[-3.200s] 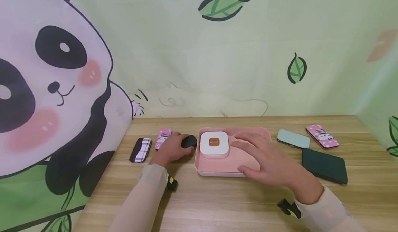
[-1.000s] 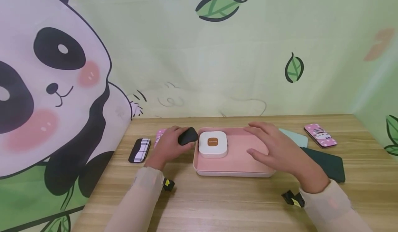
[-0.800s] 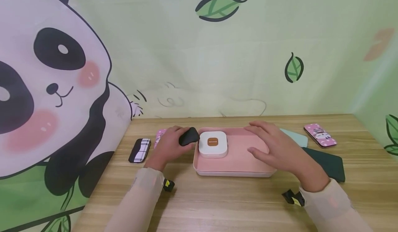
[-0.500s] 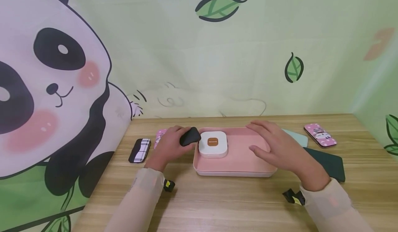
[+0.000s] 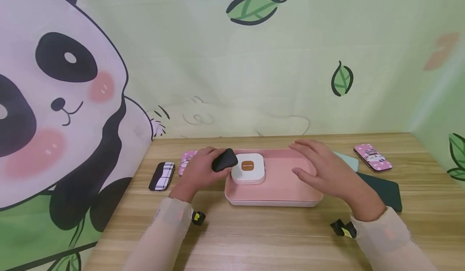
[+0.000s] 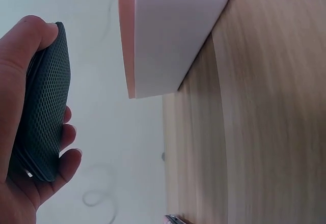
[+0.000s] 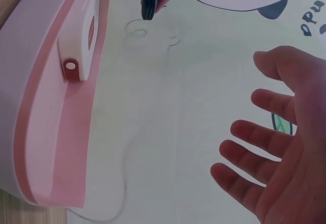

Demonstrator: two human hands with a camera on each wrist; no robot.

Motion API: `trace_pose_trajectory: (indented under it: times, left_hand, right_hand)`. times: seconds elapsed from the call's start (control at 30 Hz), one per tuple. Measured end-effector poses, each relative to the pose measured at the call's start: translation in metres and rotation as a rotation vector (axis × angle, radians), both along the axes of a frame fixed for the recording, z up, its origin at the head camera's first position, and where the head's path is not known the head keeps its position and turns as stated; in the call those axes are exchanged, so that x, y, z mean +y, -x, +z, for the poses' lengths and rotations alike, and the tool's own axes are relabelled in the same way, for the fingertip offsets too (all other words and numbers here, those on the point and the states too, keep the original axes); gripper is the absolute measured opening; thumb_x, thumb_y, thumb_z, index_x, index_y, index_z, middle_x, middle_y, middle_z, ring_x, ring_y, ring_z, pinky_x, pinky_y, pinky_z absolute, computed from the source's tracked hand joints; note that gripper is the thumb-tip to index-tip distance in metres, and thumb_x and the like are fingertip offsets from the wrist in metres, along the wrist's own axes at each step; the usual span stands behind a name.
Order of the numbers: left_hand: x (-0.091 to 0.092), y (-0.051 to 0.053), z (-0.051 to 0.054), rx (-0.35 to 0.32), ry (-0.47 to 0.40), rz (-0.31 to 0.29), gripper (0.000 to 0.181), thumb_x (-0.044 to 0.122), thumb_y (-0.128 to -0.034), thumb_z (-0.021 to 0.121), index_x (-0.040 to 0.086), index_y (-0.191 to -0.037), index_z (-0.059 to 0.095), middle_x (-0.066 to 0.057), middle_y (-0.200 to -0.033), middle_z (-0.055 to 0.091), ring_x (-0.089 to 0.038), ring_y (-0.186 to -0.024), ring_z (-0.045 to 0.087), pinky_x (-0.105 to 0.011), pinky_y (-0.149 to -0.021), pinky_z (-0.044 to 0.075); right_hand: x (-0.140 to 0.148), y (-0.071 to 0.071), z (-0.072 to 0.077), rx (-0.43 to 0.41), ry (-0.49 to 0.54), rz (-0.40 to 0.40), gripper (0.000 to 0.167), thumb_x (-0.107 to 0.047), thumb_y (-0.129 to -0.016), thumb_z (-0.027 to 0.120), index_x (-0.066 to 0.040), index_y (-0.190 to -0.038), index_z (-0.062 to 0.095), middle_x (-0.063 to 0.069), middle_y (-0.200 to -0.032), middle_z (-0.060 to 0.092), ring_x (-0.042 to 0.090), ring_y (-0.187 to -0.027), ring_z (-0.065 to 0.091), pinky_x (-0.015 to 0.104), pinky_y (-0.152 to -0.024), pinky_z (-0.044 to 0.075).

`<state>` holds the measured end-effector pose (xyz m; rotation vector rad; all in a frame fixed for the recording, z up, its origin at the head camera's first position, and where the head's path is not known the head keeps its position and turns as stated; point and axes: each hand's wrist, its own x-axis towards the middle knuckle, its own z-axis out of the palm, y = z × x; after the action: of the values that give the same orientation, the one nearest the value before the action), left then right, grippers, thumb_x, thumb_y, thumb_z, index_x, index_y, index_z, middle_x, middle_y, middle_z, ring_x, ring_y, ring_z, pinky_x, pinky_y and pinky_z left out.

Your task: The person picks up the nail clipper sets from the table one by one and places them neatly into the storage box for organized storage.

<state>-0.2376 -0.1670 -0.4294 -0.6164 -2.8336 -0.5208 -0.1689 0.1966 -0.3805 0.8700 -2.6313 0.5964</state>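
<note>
My left hand point(image 5: 202, 168) grips a small dark flat case point(image 5: 224, 160), raised at the left rim of a pink tray point(image 5: 287, 194). Close up in the left wrist view, the dark case point(image 6: 48, 96) has a mesh-like textured face and layered edges, with thumb and fingers round it. Inside the tray's left part sits a white rounded square box point(image 5: 248, 175) with a brown label. Over the tray's right end hovers my right hand point(image 5: 327, 174), its fingers spread. Nothing is held in that right hand point(image 7: 290, 142), as the right wrist view shows.
Left of the tray lie a black-and-plaid case point(image 5: 162, 176) and a pink patterned case point(image 5: 186, 160), partly hidden by the left hand. To the right are a pale mint case point(image 5: 346, 161), a dark green flat case point(image 5: 383, 190) and another pink case point(image 5: 373, 157). A printed cloth hangs behind.
My left hand has lifted the dark case from beside the tray and drifted slightly right, so it overlaps the white box's edge. My right hand has moved right, away from the box.
</note>
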Motion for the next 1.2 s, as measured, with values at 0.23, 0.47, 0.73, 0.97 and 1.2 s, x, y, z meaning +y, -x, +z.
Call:
trace_pose_trajectory:
  times: [0.23, 0.47, 0.73, 0.97, 1.2]
  left_hand:
    - [0.002, -0.001, 0.001, 0.04, 0.016, -0.028, 0.065, 0.056, -0.0854, 0.069, 0.019, -0.138, 0.061, -0.006, -0.125, 0.065, -0.023, -0.104, 0.061, -0.038, -0.083, 0.053]
    - [0.007, -0.007, 0.006, 0.036, 0.029, -0.046, 0.065, 0.054, -0.0844, 0.072, 0.018, -0.138, 0.062, -0.007, -0.125, 0.065, -0.023, -0.104, 0.06, -0.038, -0.083, 0.054]
    - [0.011, -0.011, 0.009, 0.04, 0.038, -0.054, 0.066, 0.055, -0.085, 0.07, 0.019, -0.139, 0.061, -0.006, -0.127, 0.064, -0.022, -0.104, 0.059, -0.038, -0.082, 0.053]
    - [0.014, -0.011, 0.009, 0.075, 0.035, -0.098, 0.063, 0.053, -0.0847, 0.072, 0.018, -0.136, 0.063, -0.006, -0.124, 0.065, -0.022, -0.103, 0.06, -0.037, -0.082, 0.055]
    - [0.014, -0.013, 0.007, 0.093, 0.018, -0.107, 0.063, 0.053, -0.0842, 0.072, 0.018, -0.136, 0.063, -0.006, -0.125, 0.065, -0.022, -0.104, 0.061, -0.037, -0.081, 0.055]
  right_hand:
    - [0.0, 0.002, 0.0, 0.041, 0.023, -0.012, 0.054, -0.027, -0.092, 0.071, -0.008, -0.14, 0.055, 0.013, -0.142, 0.053, 0.035, -0.131, 0.049, 0.057, -0.103, 0.046]
    - [0.002, 0.005, -0.001, 0.093, 0.058, -0.014, 0.05, -0.023, -0.091, 0.071, -0.009, -0.137, 0.057, 0.012, -0.137, 0.057, 0.034, -0.127, 0.052, 0.056, -0.1, 0.048]
    - [0.005, 0.008, -0.005, 0.079, 0.066, -0.046, 0.06, -0.022, -0.092, 0.07, -0.009, -0.145, 0.048, 0.017, -0.14, 0.055, 0.037, -0.129, 0.051, 0.059, -0.1, 0.047]
    - [0.007, 0.012, -0.006, 0.069, 0.058, -0.072, 0.06, -0.022, -0.092, 0.07, -0.008, -0.146, 0.047, 0.018, -0.139, 0.055, 0.039, -0.128, 0.051, 0.06, -0.1, 0.047]
    - [0.009, 0.016, -0.008, 0.04, 0.059, -0.086, 0.05, -0.02, -0.095, 0.066, -0.004, -0.14, 0.054, 0.019, -0.139, 0.055, 0.039, -0.128, 0.051, 0.06, -0.102, 0.046]
